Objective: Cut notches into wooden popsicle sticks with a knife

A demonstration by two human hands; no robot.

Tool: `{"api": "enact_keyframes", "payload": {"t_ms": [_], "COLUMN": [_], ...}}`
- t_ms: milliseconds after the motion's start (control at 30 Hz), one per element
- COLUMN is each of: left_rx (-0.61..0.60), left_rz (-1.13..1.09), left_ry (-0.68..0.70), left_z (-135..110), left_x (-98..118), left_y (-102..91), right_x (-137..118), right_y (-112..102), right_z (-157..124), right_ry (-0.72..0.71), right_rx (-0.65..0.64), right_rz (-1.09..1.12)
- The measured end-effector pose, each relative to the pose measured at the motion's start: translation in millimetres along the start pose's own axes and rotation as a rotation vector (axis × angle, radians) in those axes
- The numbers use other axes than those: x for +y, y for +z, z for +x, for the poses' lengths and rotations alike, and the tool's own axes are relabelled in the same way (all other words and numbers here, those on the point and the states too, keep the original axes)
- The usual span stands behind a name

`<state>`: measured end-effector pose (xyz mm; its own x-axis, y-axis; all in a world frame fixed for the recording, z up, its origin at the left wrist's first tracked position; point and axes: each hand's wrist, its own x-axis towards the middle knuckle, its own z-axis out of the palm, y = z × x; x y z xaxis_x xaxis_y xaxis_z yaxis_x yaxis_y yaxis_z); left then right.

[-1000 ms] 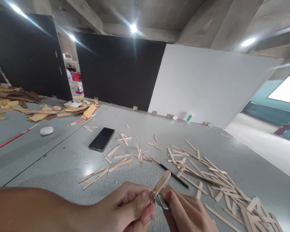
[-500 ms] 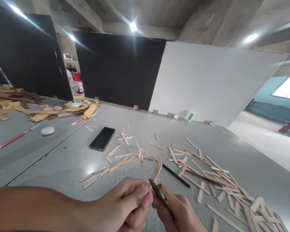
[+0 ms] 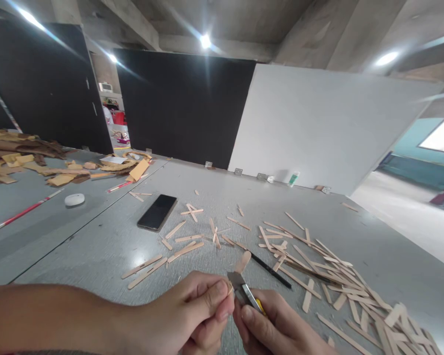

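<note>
My left hand (image 3: 196, 315) pinches a flat wooden craft stick (image 3: 241, 262) by its lower end, and the stick points up and away from me. My right hand (image 3: 277, 330) grips a utility knife (image 3: 244, 292) with a grey blade and a yellow body. The blade lies against the stick just above my left thumb. Both hands are low in the view, over the grey table (image 3: 96, 246). A black pencil (image 3: 270, 270) lies on the table just beyond the stick.
Several loose wooden sticks (image 3: 318, 266) are scattered to the right and ahead. A black phone (image 3: 157, 212) lies face up further back. A white oval object (image 3: 74, 199) and cardboard scraps (image 3: 29, 162) sit on the left. Black and white panels stand behind.
The stick has tipped further away and looks shorter. The knife has turned so its blade shows flat against the stick. Both hands stay in about the same place.
</note>
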<state>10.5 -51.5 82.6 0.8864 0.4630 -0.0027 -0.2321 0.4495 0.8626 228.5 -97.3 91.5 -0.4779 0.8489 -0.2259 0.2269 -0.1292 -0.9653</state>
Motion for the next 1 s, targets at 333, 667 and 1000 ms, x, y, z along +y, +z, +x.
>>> {"api": "enact_keyframes", "payload": {"t_ms": [333,667,1000], "left_rx": [0.031,0.01,0.01], "left_rz": [0.137,0.237,0.209], "left_ry": [-0.077,-0.098,-0.124], "left_z": [-3.6,-3.0,-4.1], "left_x": [-0.3,0.6,0.7], "left_y": [-4.1,-5.1,-5.0], "right_x": [0.6,-1.3,-10.7], "right_y": [-14.4,-20.7,-29.7], "right_z": [-0.2,2.9,-7.4], "right_ry": [0.086,0.083,-0.08], "right_rx": [-0.196,-0.241,0.018], "right_rz": [0.193,0.19,0.264]}}
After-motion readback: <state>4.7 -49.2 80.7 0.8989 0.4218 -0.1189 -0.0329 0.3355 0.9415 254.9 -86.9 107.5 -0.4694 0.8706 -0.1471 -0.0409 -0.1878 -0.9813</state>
